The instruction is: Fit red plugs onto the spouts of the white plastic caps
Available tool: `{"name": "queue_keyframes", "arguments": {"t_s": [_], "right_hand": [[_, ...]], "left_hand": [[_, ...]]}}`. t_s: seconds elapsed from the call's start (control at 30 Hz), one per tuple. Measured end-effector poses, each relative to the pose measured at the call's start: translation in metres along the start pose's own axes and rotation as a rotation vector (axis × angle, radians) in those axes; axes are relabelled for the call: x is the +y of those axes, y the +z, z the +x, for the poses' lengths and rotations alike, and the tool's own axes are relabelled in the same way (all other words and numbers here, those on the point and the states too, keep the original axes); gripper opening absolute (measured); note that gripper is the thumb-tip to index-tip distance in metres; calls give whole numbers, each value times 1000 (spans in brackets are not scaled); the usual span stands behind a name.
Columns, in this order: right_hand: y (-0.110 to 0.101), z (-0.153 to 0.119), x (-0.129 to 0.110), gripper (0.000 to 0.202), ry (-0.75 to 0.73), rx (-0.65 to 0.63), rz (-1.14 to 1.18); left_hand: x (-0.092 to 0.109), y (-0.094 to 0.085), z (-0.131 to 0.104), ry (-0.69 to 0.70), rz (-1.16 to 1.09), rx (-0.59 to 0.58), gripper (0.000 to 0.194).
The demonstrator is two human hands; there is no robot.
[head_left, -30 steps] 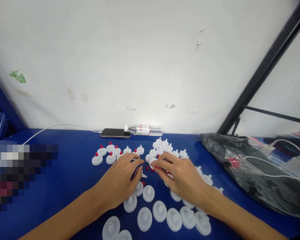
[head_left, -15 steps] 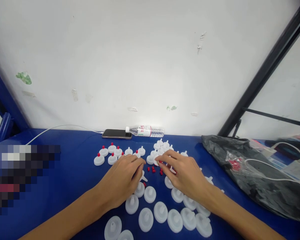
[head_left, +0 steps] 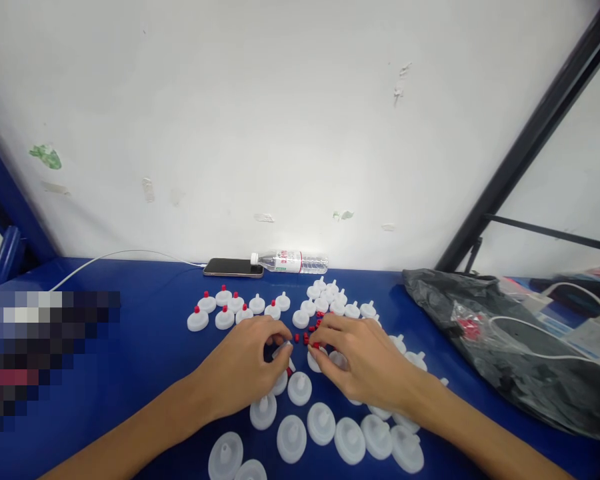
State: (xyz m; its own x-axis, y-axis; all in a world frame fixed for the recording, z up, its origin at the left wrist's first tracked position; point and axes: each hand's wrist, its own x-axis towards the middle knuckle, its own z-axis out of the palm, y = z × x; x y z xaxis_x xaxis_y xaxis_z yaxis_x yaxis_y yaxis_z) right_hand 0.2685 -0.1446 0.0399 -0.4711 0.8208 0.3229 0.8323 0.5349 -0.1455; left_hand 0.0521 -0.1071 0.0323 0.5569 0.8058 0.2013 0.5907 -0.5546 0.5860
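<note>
My left hand (head_left: 253,357) is closed, with a white nozzle cap (head_left: 281,349) between its thumb and fingers, partly hidden. My right hand (head_left: 353,353) is closed too, its thumb and forefinger pinching the red tip (head_left: 316,345) of another white nozzle cap (head_left: 316,362), held low over the table. Loose small red tips (head_left: 307,339) lie between the hands. A further red tip (head_left: 291,368) shows beside my left thumb. Several bare white nozzle caps (head_left: 300,388) are spread out nearer to me, their spouts up.
Nozzle caps with red tips (head_left: 197,320) stand at back left; plain caps (head_left: 321,293) cluster behind my right hand. A phone (head_left: 233,268) on a cable and a water bottle (head_left: 293,261) lie along the wall. A black plastic bag (head_left: 525,373) covers the right side, bearing a clear packet (head_left: 469,325).
My right hand has come toward me, bringing a white nozzle cap from the back cluster. My left fingers have curled further around the cap in them.
</note>
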Motion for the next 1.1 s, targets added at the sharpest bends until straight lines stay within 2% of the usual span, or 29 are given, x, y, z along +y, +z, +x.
{"name": "queue_keyframes", "arguments": {"t_s": [0.17,0.37,0.57,0.7,0.9,1.1], "right_hand": [[2,1,3,30,-8,-11,-16],[5,3,9,25,-22,66,43],[1,4,2,29,-38,-43,87],[3,3,1,31,-44,-86,76],[5,3,5,34,-72,-95,62],[7,4,8,37,-111,-132,66]], "left_hand": [[-3,1,1,-13,-64,5,21],[-5,2,3,-12,-132,-20,22],[-6,3,0,-19,-106,2,16],[-8,4,0,-31,-148,-30,15],[-12,7,6,-63,-173,14,27],[-15,9,8,-27,-169,71,35]]}}
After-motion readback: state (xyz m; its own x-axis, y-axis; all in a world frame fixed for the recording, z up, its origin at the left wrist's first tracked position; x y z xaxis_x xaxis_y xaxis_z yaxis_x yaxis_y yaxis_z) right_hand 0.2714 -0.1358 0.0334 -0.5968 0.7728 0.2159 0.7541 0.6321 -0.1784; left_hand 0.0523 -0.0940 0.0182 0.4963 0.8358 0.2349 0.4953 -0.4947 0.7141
